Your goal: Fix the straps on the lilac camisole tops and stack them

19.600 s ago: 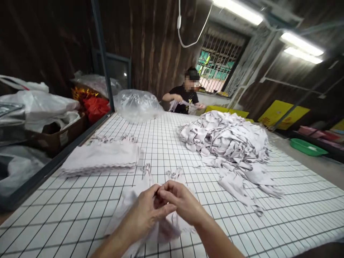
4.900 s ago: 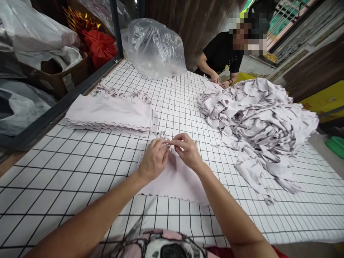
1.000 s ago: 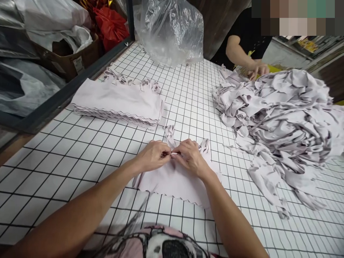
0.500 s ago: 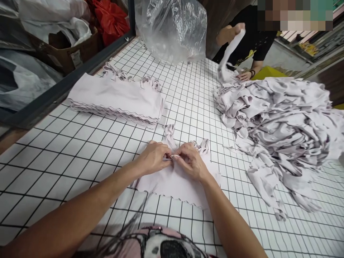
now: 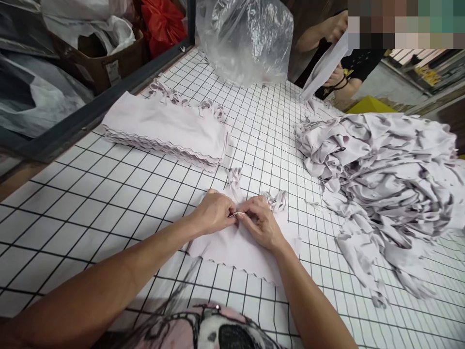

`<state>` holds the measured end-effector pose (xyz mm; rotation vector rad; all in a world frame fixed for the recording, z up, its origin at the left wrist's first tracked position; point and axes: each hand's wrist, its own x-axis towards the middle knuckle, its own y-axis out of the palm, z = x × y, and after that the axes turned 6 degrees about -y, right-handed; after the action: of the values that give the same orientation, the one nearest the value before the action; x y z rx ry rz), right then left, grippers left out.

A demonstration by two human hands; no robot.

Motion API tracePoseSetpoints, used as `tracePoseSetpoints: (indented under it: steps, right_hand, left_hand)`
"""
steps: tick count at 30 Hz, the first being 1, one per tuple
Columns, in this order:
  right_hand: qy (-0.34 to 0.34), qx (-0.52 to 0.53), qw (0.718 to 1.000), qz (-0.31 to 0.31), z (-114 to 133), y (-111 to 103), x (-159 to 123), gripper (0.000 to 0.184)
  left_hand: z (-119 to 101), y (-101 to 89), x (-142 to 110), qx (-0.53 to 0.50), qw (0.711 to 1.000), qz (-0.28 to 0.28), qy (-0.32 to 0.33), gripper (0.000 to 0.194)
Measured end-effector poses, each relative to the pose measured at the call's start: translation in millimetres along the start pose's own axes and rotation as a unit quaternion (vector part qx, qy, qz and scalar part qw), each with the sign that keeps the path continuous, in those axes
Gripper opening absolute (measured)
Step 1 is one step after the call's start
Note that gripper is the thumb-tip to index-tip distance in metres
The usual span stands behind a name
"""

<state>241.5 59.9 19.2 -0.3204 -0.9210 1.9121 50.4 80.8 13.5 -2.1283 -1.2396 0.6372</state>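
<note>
A pale lilac cloth piece (image 5: 240, 247) with a scalloped near edge lies flat on the white gridded table (image 5: 109, 194). My left hand (image 5: 214, 212) and my right hand (image 5: 259, 223) meet over its top edge, fingers pinched together on the fabric between its two knotted straps (image 5: 235, 178). A neat stack of the same cloth pieces (image 5: 167, 128) sits to the far left of my hands. A big loose heap of lilac cloth (image 5: 385, 169) lies to the right.
A clear plastic bag (image 5: 247, 39) stands at the table's far end. Across the table another person's hands (image 5: 336, 29) hold up a cloth strip. A cardboard box (image 5: 105, 63), white bags and a red bag (image 5: 162, 22) sit beyond a dark rail on the left.
My hands stay pinched at the cloth's top edge, barely shifted. The person across the table has lifted a cloth strip higher. The view has drifted slightly.
</note>
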Motion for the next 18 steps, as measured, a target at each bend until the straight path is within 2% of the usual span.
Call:
tracePoseSetpoints:
  steps: [7,18]
  right_hand:
    - [-0.012,-0.014,1.000,0.005,-0.5,-0.5,-1.2,0.012]
    - [-0.041,-0.080,0.994,0.060,-3.6,-7.6,-3.1,0.013]
  left_hand:
    - [-3.1,-1.6,-0.4,0.000,1.000,0.007,-0.010,0.023]
    - [-2.2,-2.3,-0.2,0.009,0.999,0.030,-0.010,0.027]
